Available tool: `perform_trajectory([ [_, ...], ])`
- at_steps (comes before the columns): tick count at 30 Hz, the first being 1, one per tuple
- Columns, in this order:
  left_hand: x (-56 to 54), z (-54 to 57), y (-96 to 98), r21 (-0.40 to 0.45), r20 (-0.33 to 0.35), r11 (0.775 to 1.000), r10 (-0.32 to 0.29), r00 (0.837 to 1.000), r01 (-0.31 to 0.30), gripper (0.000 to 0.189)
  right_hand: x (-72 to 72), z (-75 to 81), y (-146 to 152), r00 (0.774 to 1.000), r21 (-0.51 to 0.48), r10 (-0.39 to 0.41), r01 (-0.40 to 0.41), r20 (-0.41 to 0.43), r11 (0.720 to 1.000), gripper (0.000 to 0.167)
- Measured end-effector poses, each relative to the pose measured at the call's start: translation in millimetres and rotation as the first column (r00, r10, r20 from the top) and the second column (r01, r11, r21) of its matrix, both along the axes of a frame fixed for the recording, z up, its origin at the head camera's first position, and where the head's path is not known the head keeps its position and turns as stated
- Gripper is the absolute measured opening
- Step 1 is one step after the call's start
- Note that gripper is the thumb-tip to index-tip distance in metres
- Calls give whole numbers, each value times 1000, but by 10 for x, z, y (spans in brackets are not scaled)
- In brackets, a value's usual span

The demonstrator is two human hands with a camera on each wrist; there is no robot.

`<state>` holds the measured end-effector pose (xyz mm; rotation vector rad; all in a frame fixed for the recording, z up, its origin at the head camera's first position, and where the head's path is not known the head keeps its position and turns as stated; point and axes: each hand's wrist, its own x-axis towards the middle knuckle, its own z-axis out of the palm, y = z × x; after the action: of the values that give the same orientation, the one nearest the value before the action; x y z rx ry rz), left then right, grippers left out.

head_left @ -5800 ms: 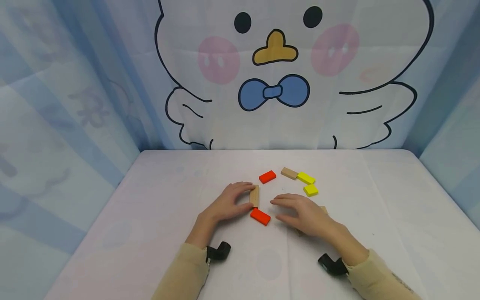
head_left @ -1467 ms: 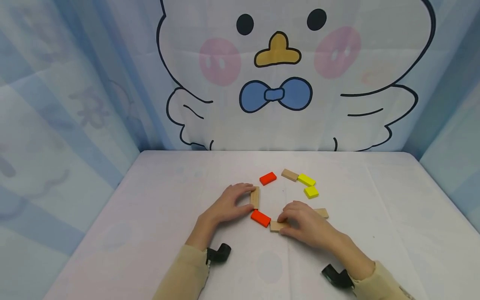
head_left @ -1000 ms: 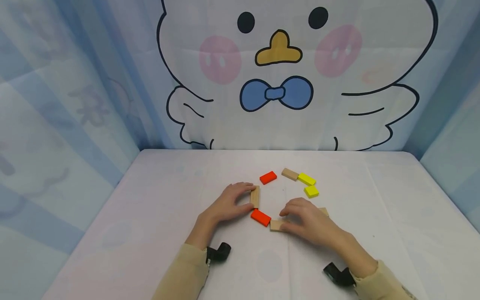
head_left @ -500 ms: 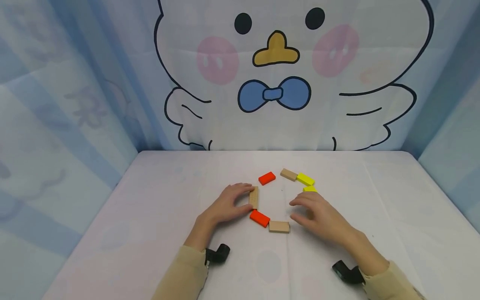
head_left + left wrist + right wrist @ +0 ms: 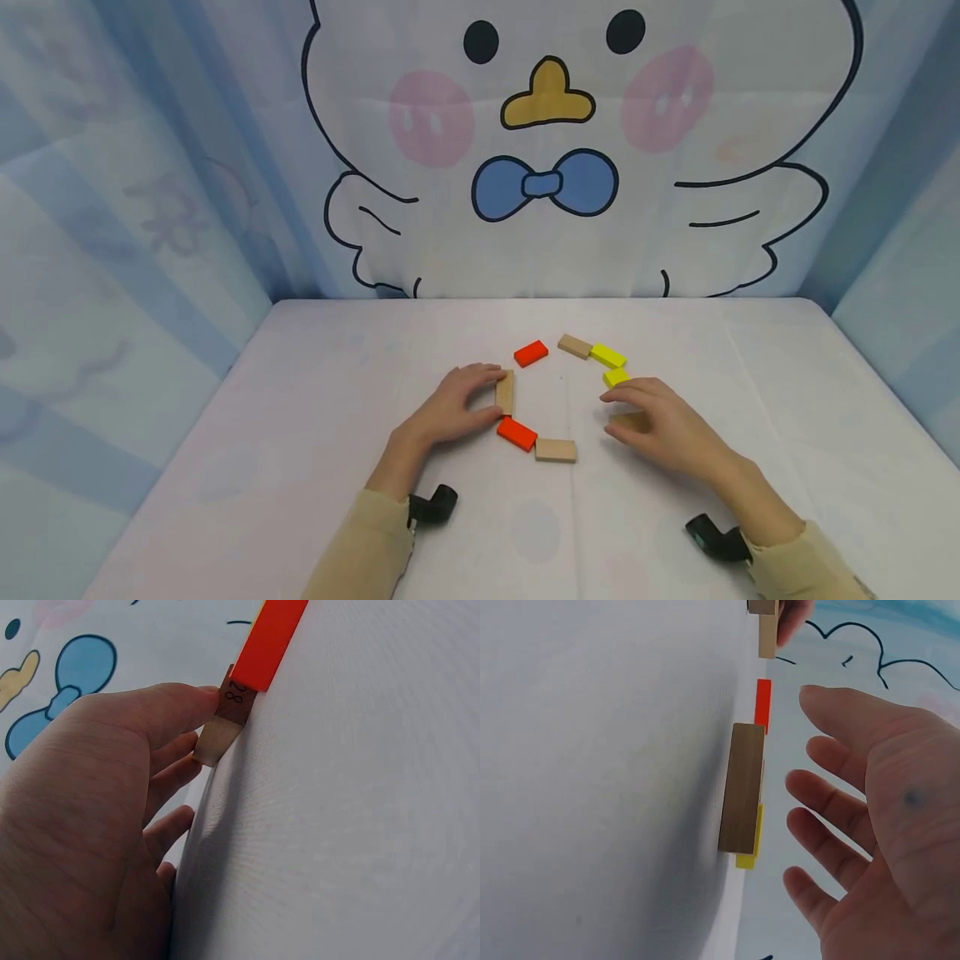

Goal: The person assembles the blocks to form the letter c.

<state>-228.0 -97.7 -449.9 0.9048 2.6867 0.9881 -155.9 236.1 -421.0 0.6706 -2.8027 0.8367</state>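
Observation:
My left hand (image 5: 453, 406) rests at a plain wooden block (image 5: 505, 393), thumb at its near end and fingertips at its far end. The left wrist view shows the thumb against that block (image 5: 234, 697), which bears a number. Touching its near end is a red block (image 5: 517, 434), followed by another plain wooden block (image 5: 555, 451). My right hand (image 5: 671, 421) hovers with spread fingers over a further wooden block (image 5: 633, 421), partly hidden beneath it. In the right wrist view this block (image 5: 742, 789) stands apart from the fingers.
At the back of the ring lie a red block (image 5: 531, 353), a wooden block (image 5: 575, 346) and a yellow block (image 5: 608, 356). A second yellow block (image 5: 616, 377) is just beyond my right fingertips. All lie on a white-covered table (image 5: 315, 467) before a printed curtain.
My right hand has set a wooden block against the near red one, released it, and moved right and away to the other wooden block. The left hand has stayed in place.

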Motion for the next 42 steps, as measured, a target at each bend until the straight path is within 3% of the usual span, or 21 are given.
perform_trajectory([
  [20, 6, 29, 16, 0, 4, 1000, 11, 1000, -11, 57, 32, 9, 277, 998, 66, -4, 0, 55, 998, 29],
  [42, 13, 27, 24, -8, 19, 1000, 25, 1000, -25, 57, -3, 2, 133, 994, 53, 90, -93, 67, 994, 27],
])
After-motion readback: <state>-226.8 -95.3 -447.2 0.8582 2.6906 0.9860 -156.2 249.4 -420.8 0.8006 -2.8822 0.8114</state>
